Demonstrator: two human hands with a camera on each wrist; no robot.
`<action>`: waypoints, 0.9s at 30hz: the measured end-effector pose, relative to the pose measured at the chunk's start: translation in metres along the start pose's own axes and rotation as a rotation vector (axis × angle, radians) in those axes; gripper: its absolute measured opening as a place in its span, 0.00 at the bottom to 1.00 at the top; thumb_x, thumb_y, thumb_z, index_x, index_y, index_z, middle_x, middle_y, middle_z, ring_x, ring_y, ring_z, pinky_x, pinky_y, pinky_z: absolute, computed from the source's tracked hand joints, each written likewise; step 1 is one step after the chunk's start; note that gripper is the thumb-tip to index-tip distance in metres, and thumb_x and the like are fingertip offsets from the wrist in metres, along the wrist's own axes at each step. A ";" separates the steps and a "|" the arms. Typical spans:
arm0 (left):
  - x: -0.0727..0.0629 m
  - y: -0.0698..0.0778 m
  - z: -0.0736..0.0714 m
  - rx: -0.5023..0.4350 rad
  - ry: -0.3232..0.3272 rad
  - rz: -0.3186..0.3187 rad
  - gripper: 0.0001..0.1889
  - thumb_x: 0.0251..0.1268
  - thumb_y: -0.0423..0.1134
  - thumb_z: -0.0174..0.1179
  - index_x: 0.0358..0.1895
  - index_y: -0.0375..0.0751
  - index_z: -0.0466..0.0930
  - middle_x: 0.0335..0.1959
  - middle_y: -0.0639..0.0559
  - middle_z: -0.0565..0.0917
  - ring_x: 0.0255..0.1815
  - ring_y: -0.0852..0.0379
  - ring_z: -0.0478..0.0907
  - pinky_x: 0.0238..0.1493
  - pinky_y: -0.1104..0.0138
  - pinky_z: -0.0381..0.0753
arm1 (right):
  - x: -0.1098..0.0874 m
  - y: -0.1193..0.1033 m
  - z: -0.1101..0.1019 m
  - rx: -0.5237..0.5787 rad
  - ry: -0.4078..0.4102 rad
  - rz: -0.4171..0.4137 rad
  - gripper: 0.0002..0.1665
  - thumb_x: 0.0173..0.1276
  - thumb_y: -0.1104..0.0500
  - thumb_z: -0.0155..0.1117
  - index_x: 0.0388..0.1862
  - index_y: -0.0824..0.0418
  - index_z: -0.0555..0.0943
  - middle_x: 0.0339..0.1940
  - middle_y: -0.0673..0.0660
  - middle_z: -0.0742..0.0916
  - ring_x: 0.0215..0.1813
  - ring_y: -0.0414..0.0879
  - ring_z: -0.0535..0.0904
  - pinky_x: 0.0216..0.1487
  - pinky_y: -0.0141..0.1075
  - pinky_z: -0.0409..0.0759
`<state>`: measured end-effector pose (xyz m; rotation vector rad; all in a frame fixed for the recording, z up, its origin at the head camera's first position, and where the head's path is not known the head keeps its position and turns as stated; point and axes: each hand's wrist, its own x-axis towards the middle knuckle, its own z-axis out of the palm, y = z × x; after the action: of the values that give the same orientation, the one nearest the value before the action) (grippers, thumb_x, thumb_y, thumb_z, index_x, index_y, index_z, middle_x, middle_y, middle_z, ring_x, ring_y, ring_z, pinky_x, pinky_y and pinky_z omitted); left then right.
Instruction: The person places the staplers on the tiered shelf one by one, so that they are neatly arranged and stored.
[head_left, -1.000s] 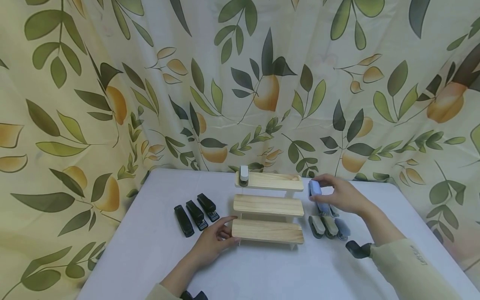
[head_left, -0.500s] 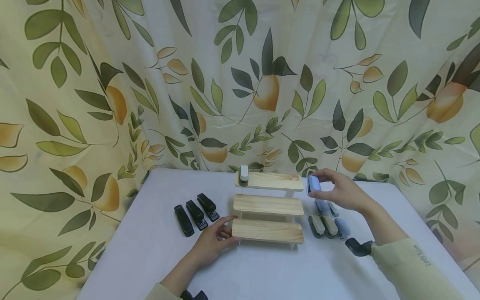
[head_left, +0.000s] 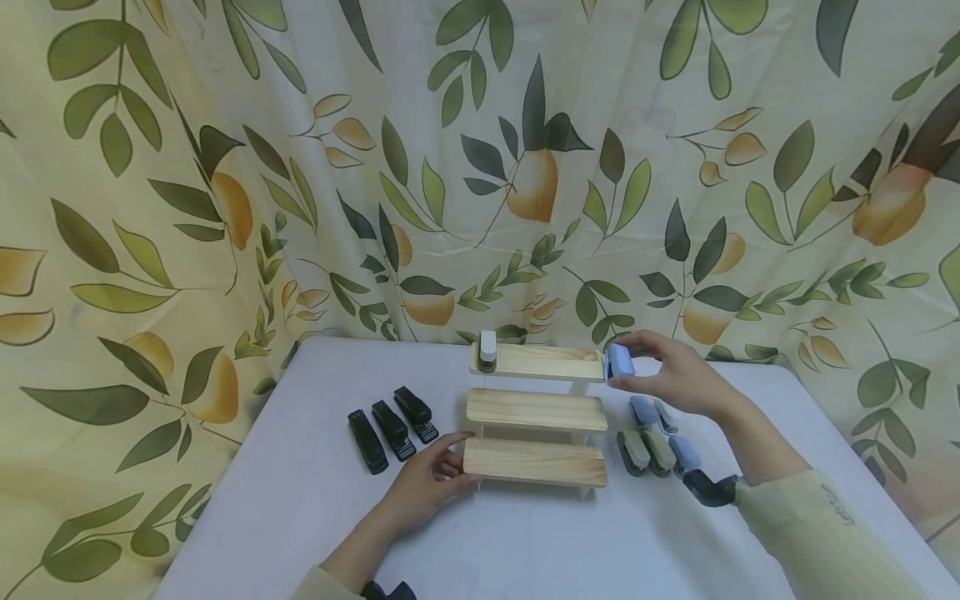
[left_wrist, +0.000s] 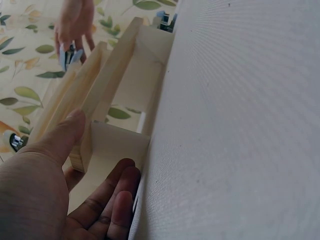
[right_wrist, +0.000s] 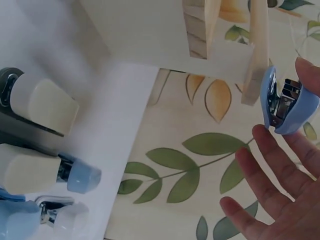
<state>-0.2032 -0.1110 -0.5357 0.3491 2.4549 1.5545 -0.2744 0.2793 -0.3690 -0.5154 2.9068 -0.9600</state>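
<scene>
Stapler, blue, sits pinched in my right hand beside the top shelf. My left hand, half curled, grips the bottom shelf by its end, seemingly to steady it.

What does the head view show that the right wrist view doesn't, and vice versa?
Only the head view: the left hand gripping the front left end of the wooden rack, and three black staplers left of it. Only the right wrist view: metal parts inside the held blue stapler. Both: the right hand holding that stapler by the rack, and the patterned curtain.
</scene>
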 end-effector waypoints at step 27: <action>-0.001 0.003 0.000 -0.016 -0.003 -0.015 0.35 0.63 0.58 0.72 0.73 0.69 0.70 0.43 0.59 0.86 0.45 0.60 0.82 0.48 0.60 0.78 | 0.019 -0.021 0.007 0.035 0.018 -0.033 0.39 0.62 0.42 0.78 0.68 0.55 0.76 0.62 0.59 0.85 0.68 0.61 0.77 0.71 0.71 0.63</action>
<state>-0.2022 -0.1099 -0.5326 0.3293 2.4356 1.5663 -0.2854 0.2534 -0.3609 -0.5572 2.9006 -1.0235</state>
